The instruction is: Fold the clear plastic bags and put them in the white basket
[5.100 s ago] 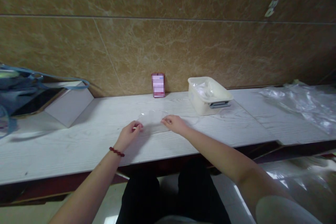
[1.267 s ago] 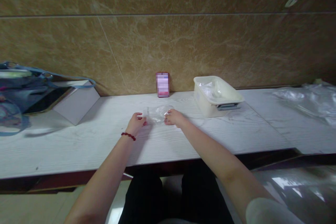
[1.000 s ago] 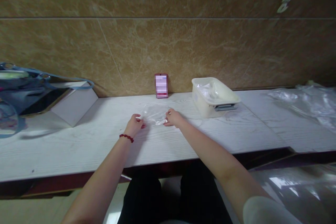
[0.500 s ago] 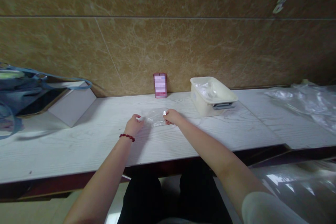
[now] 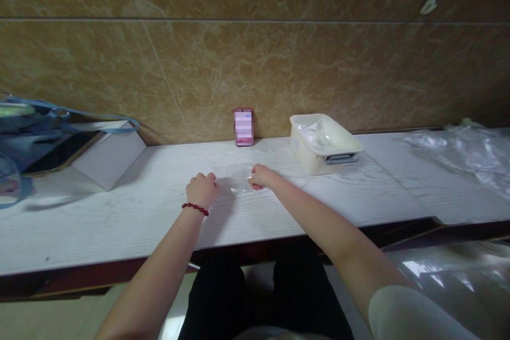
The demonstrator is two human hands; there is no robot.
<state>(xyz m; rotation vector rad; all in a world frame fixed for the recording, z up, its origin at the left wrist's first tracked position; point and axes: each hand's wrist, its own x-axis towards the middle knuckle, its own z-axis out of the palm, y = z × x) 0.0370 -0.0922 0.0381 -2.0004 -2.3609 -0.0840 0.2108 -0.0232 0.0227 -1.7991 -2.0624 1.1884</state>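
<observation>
Between my two hands a clear plastic bag (image 5: pixel 238 178) lies on the white wood-grain table (image 5: pixel 159 234). Its right end is pinched in my right hand (image 5: pixel 261 177), whose fingers are closed. At the bag's left end my left hand (image 5: pixel 202 190), with a red bead bracelet (image 5: pixel 195 207) at the wrist, has its fingers curled, knuckles up. The fingertips are turned away from view, so their hold on the bag's left edge is partly hidden.
A cream plastic bin (image 5: pixel 319 154) holding clear plastic stands right of my hands. A phone (image 5: pixel 244 127) leans against the tiled wall. A white box (image 5: pixel 111 159) and blue bag (image 5: pixel 32 138) sit left; clear plastic sheeting (image 5: pixel 466 151) lies far right.
My left hand has turned over and its fingers have curled in at the bag's left end. My right hand stays at the right end of the bag.
</observation>
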